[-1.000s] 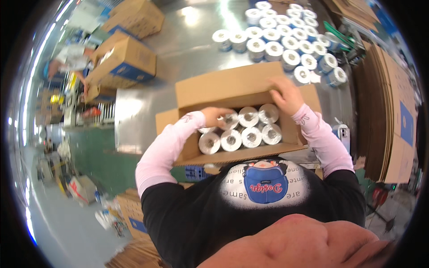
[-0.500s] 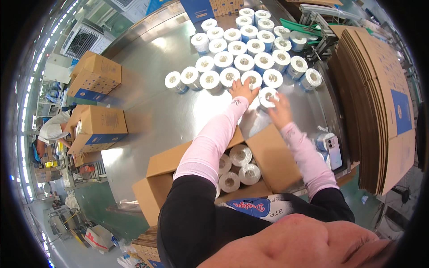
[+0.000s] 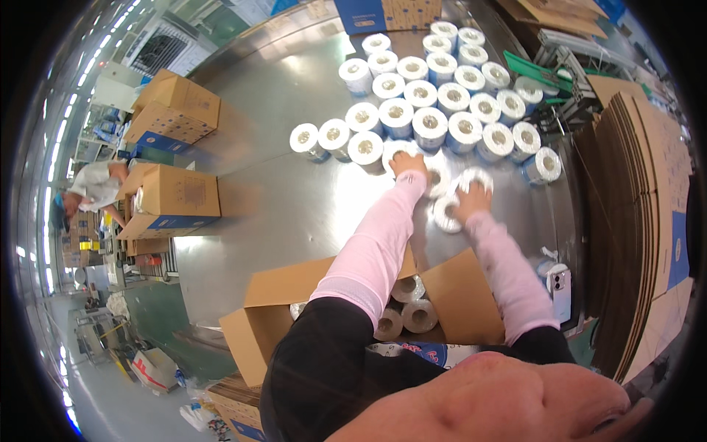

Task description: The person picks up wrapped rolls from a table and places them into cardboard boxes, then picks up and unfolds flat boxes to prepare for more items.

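Both my arms in pink sleeves reach forward over an open cardboard box (image 3: pixel 294 283) that has white rolls (image 3: pixel 420 315) lying in it. My left hand (image 3: pixel 409 165) closes over a white roll (image 3: pixel 392 150) at the near edge of a large group of white rolls (image 3: pixel 442 96) standing on the steel table (image 3: pixel 280 199). My right hand (image 3: pixel 472 202) grips blurred white rolls (image 3: pixel 445 215) just to the right of it.
A tall stack of flat cardboard sheets (image 3: pixel 641 221) stands at the right. Closed cardboard boxes (image 3: pixel 180 195) sit at the table's left edge, where another person (image 3: pixel 92 188) bends over. A small white device (image 3: pixel 560 283) lies beside the open box.
Both hands left the open box and reached forward to the rolls on the table. They now close on rolls at the near edge of the group.
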The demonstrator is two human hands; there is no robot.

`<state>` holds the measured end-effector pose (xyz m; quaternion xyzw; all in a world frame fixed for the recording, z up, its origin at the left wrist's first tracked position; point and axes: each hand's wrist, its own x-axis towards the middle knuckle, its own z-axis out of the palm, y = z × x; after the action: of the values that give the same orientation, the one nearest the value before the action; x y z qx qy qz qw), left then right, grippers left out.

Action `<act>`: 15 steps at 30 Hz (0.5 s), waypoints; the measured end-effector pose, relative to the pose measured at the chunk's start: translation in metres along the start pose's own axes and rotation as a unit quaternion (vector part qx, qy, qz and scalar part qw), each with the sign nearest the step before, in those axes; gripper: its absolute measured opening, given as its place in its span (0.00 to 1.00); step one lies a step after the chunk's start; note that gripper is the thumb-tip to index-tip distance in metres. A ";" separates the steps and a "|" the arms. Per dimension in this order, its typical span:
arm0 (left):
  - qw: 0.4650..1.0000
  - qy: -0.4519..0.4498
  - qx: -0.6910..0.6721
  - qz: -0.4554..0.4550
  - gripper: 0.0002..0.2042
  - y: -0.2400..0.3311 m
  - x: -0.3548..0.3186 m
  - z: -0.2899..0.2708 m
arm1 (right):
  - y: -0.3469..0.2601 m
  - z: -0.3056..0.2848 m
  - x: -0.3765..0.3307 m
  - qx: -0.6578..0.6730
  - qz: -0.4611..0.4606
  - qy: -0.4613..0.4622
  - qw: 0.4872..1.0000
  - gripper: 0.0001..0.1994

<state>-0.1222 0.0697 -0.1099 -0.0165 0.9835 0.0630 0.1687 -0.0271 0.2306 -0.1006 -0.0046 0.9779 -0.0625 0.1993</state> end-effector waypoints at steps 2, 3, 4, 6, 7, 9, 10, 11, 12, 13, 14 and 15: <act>0.996 0.008 0.048 0.071 0.24 -0.026 -0.023 0.015 | -0.015 0.039 -0.045 0.021 -0.027 0.020 0.999 0.22; 0.996 -0.013 0.025 0.088 0.24 -0.036 -0.040 0.011 | -0.014 0.059 -0.064 0.016 -0.062 0.013 0.998 0.22; 0.993 -0.033 0.004 0.111 0.25 -0.047 -0.054 0.003 | -0.011 0.079 -0.085 0.012 -0.092 0.007 0.996 0.22; 0.976 -0.073 -0.185 0.085 0.23 -0.043 -0.064 -0.025 | 0.073 0.196 -0.070 -0.084 -0.102 0.251 0.959 0.22; 0.949 -0.069 -0.295 0.090 0.22 -0.040 -0.061 -0.037 | 0.113 0.238 -0.068 -0.142 -0.082 0.368 0.915 0.22; 0.881 -0.008 -0.472 0.041 0.22 -0.176 -0.085 -0.042 | 0.007 0.074 -0.085 0.297 0.185 0.000 0.937 0.20; 0.838 0.016 -0.538 0.089 0.25 -0.221 -0.104 -0.058 | 0.035 0.108 -0.049 0.416 0.078 0.035 0.905 0.18; 0.720 -0.055 -0.676 0.146 0.24 -0.174 -0.107 -0.095 | 0.119 0.121 -0.043 0.526 0.028 0.095 0.845 0.17; 0.587 -0.101 -0.790 0.146 0.22 -0.161 -0.149 -0.142 | 0.138 0.084 -0.053 0.761 0.006 0.040 0.648 0.17; 0.556 -0.091 -0.794 0.227 0.23 -0.169 -0.203 -0.182 | 0.120 0.035 -0.062 0.811 -0.020 0.034 0.583 0.18; 0.566 -0.074 -0.779 0.260 0.23 -0.186 -0.244 -0.203 | 0.099 -0.015 -0.071 0.825 -0.071 0.032 0.559 0.20; 0.572 -0.062 -0.763 0.294 0.23 -0.198 -0.281 -0.223 | 0.081 -0.059 -0.084 0.832 -0.124 0.020 0.540 0.22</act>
<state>0.0800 -0.1519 0.1690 0.1551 0.5091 0.8372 0.1263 0.0289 0.3214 -0.0243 0.0435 0.4794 -0.8725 0.0837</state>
